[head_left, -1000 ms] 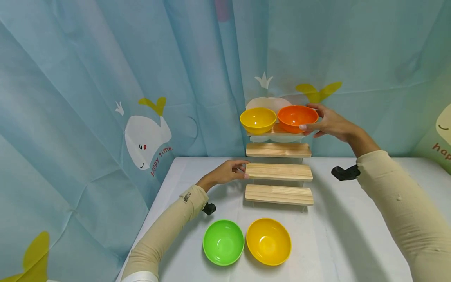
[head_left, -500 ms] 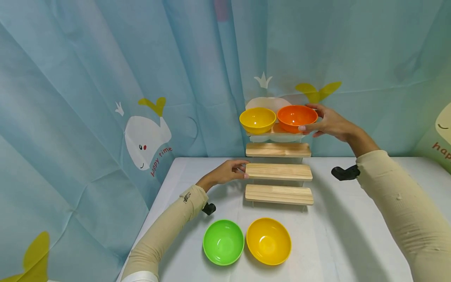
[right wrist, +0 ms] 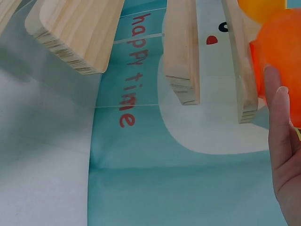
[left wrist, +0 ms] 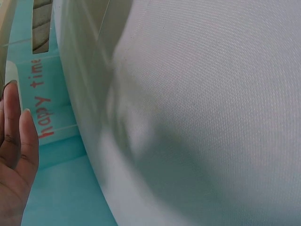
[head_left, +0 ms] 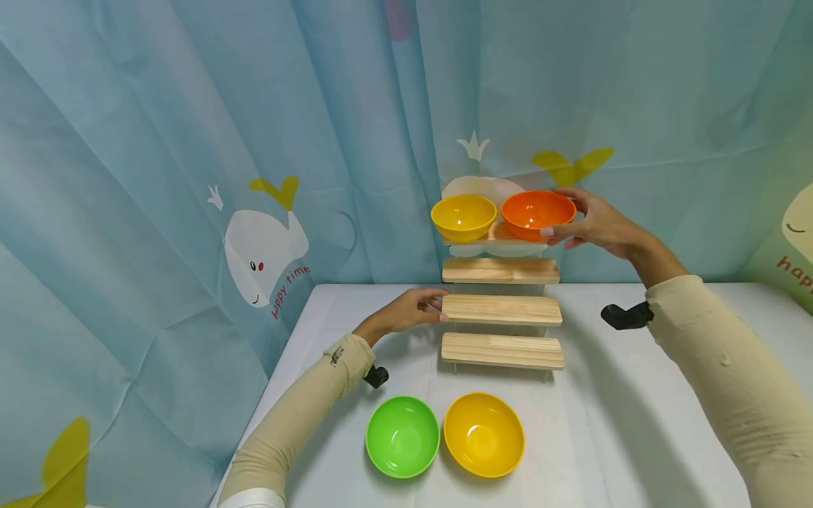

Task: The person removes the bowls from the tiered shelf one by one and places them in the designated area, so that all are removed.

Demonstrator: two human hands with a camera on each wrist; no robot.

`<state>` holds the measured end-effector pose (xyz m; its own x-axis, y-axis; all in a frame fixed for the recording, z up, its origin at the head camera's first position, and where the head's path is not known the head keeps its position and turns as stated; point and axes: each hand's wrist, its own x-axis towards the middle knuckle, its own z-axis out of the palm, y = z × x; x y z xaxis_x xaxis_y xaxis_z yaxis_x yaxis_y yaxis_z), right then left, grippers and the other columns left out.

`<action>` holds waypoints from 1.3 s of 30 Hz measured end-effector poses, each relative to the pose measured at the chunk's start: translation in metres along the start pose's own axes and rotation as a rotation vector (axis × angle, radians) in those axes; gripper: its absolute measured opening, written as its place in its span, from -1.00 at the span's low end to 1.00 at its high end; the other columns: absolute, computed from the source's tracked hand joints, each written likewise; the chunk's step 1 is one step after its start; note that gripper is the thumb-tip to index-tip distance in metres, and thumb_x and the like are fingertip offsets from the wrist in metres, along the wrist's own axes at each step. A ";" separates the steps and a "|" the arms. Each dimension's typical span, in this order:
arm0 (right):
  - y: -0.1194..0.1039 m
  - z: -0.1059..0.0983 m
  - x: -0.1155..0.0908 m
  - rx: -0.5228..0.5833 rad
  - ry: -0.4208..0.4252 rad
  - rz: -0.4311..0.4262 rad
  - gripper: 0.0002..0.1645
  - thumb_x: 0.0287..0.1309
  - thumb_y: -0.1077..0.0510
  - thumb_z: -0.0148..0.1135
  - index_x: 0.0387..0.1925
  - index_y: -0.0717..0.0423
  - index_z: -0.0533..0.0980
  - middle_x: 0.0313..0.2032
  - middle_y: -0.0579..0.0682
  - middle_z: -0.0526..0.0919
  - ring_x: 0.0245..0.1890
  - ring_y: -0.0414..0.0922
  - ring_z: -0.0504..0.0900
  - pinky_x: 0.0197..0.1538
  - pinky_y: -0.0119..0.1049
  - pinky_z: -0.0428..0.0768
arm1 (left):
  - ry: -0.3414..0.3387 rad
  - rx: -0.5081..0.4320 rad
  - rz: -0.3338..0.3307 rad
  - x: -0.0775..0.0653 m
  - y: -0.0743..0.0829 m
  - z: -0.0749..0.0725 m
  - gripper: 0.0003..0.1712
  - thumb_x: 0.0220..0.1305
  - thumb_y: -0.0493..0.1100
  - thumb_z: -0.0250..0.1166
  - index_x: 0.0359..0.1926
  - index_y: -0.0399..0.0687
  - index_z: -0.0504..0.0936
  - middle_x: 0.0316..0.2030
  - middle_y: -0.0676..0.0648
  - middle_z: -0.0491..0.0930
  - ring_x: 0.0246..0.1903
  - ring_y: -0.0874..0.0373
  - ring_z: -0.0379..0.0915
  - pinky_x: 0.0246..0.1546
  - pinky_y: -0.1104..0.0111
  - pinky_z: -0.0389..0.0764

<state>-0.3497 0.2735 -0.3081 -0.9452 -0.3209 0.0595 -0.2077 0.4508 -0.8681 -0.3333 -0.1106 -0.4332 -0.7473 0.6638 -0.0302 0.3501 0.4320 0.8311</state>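
My right hand (head_left: 597, 222) holds an orange bowl (head_left: 538, 212) by its right side, thumb in front and fingers behind the rim. That bowl is on the right part of the top board (head_left: 498, 231) of a stepped wooden rack, beside a small yellow bowl (head_left: 464, 217). In the right wrist view the orange bowl's (right wrist: 284, 56) base is right at the board. My left hand (head_left: 409, 310) grips the left end of a lower rack board (head_left: 502, 309) between thumb and fingers. The left wrist view shows only part of this hand (left wrist: 16, 155), at its left edge.
A green bowl (head_left: 403, 437) and a larger yellow bowl (head_left: 484, 435) stand side by side on the white table (head_left: 571, 451), in front of the rack's lowest board (head_left: 503, 351). A blue curtain (head_left: 368, 141) with whale prints hangs close behind the rack.
The orange bowl has shifted very slightly right with my right hand, widening the narrow gap to the small yellow bowl. My left hand keeps its place on the rack.
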 end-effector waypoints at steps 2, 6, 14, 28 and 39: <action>-0.001 0.000 -0.002 0.006 -0.002 -0.007 0.10 0.31 0.12 0.32 0.60 0.14 -0.18 0.33 0.28 0.24 -0.33 -0.21 0.78 -0.22 -0.31 0.73 | 0.000 0.004 0.002 0.000 0.000 0.000 -0.32 0.39 -0.15 0.31 0.46 -0.12 0.34 0.20 -0.19 0.53 0.16 0.03 0.48 0.17 0.28 0.55; -0.002 -0.001 -0.007 0.003 -0.001 -0.024 0.08 0.31 0.15 0.31 0.59 0.14 -0.16 0.28 0.25 0.29 -0.33 -0.20 0.78 -0.23 -0.33 0.72 | -0.001 0.008 0.001 0.000 -0.001 -0.001 -0.32 0.39 -0.15 0.31 0.46 -0.12 0.33 0.23 -0.20 0.50 0.17 0.02 0.48 0.19 0.27 0.54; -0.004 0.000 -0.016 -0.022 0.012 -0.059 0.03 0.29 0.21 0.31 0.58 0.14 -0.09 0.16 0.17 0.39 -0.33 -0.19 0.78 -0.26 -0.28 0.73 | -0.004 0.015 -0.008 0.000 -0.001 -0.001 -0.32 0.40 -0.11 0.31 0.47 -0.07 0.33 0.28 -0.16 0.48 0.19 0.03 0.47 0.19 0.26 0.54; -0.001 0.007 -0.035 -0.033 0.034 -0.104 0.04 0.23 0.29 0.34 0.57 0.12 -0.05 0.13 0.06 0.47 -0.32 -0.17 0.77 -0.28 -0.28 0.74 | -0.007 0.002 -0.008 0.001 -0.002 -0.001 -0.28 0.38 -0.12 0.33 0.48 -0.12 0.32 0.26 -0.16 0.48 0.20 0.02 0.45 0.21 0.25 0.53; 0.005 0.010 -0.051 -0.045 0.030 -0.162 -0.03 0.17 0.35 0.36 0.51 0.17 0.07 0.03 -0.23 0.51 -0.31 -0.10 0.66 -0.30 -0.27 0.72 | -0.004 0.013 -0.007 0.002 -0.002 -0.001 -0.29 0.40 -0.13 0.31 0.49 -0.17 0.29 0.24 -0.20 0.50 0.18 0.00 0.49 0.19 0.26 0.54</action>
<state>-0.3002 0.2841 -0.3204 -0.9053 -0.3679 0.2124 -0.3686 0.4318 -0.8232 -0.3362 -0.1109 -0.4339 -0.7478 0.6628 -0.0385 0.3519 0.4449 0.8236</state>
